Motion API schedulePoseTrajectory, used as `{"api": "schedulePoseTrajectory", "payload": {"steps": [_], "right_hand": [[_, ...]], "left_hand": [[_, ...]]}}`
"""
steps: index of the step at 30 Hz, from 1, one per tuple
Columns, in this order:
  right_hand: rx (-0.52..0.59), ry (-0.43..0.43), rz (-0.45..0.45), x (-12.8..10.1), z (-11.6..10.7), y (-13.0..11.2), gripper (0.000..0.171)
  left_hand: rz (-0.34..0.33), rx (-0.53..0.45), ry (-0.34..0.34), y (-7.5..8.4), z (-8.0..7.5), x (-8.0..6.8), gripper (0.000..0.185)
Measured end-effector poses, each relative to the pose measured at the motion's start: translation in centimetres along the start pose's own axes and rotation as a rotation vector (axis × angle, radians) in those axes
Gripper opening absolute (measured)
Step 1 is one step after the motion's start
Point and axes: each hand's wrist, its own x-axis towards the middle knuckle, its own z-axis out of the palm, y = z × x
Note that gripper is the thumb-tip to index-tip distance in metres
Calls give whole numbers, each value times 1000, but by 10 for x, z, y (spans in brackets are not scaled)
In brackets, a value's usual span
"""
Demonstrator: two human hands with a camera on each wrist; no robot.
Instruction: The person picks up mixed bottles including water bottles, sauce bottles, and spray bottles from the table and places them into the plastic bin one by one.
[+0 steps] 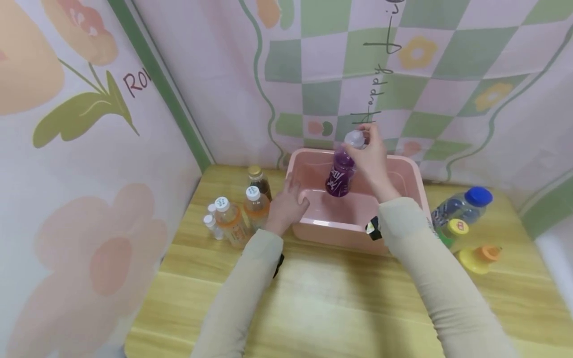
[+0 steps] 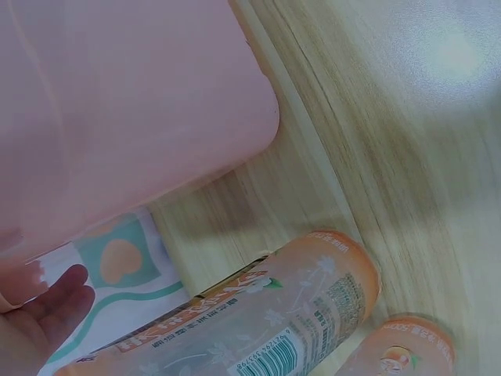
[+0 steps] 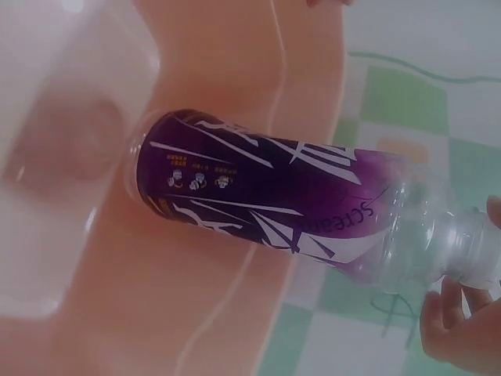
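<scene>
My right hand (image 1: 371, 151) pinches the capped neck of a bottle of purple drink (image 1: 341, 174) and holds it tilted inside a pink plastic bin (image 1: 353, 226). Its dark purple label, with white slashes, faces the camera in the right wrist view, and the clear neck runs to the fingertips. At the bin's left wall is my left hand (image 1: 286, 206), thumb on the inner side and fingers over the rim. In the left wrist view its fingers (image 2: 59, 305) show along the outside of the wall. Close by stands an orange-labelled bottle (image 1: 256, 211).
Left of the bin are a second orange-labelled bottle (image 1: 233, 223), a dark bottle with a gold cap (image 1: 259, 184) and small white-capped bottles (image 1: 212, 226). On the right are a blue-capped bottle (image 1: 463, 204), a yellow-capped green bottle (image 1: 452, 228) and a yellow bottle with an orange top (image 1: 479, 261). A patterned curtain (image 1: 322, 64) hangs behind.
</scene>
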Motion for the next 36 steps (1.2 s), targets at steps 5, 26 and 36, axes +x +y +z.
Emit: {"api": "schedulePoseTrajectory", "payload": {"steps": [5,26,36], "right_hand": [[3,-22,4,0,12,4,52],[61,-97,-5,-4,56,21,53],[95,-92,4,-7,68,27,57]], "left_hand": [[-3,14,3,1,2,2,64],[-1,-3,17,2,1,0,63],[-16,-11,-4,0,0,-1,65]]}}
